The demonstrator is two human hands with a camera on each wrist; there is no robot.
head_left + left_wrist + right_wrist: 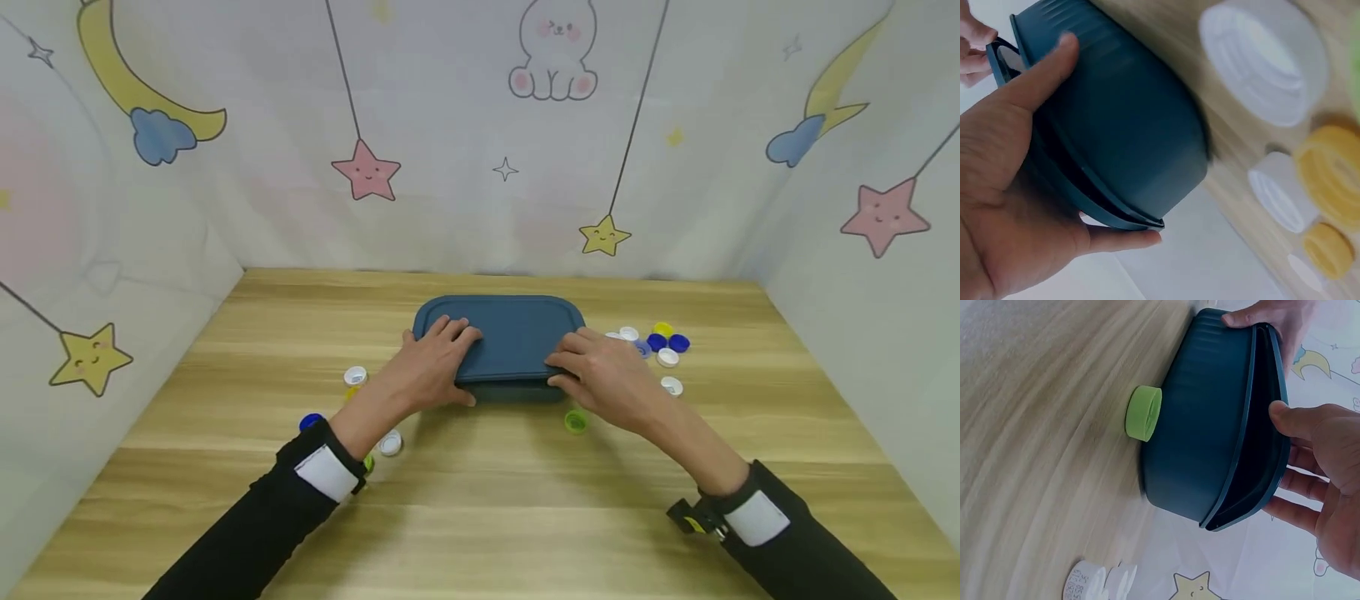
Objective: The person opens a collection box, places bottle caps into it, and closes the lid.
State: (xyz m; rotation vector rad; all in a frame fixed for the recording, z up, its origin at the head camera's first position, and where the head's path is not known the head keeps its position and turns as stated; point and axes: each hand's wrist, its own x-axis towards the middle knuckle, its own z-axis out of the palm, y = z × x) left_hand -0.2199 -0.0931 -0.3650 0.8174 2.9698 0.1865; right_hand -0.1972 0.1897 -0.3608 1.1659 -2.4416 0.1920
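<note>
A dark blue box [510, 392] with a flat lid [517, 333] stands at the middle of the table. My left hand [429, 367] grips its left front corner, thumb on the box wall and fingers over the lid. My right hand [611, 375] pinches the lid's edge at the right front, thumb under the rim and fingers on top. In the right wrist view the lid is tilted up off the box rim [1244, 425] on this side, leaving a dark gap. The box's contents are hidden. A light green bottle cap [1144, 414] lies close by the box's front wall.
White, blue and yellow bottle caps [667, 357] lie in a group right of the box. More caps [390, 442] are scattered to its left, partly under my left forearm. A patterned cloth [480, 225] encloses the wooden table [480, 517] at the back and sides.
</note>
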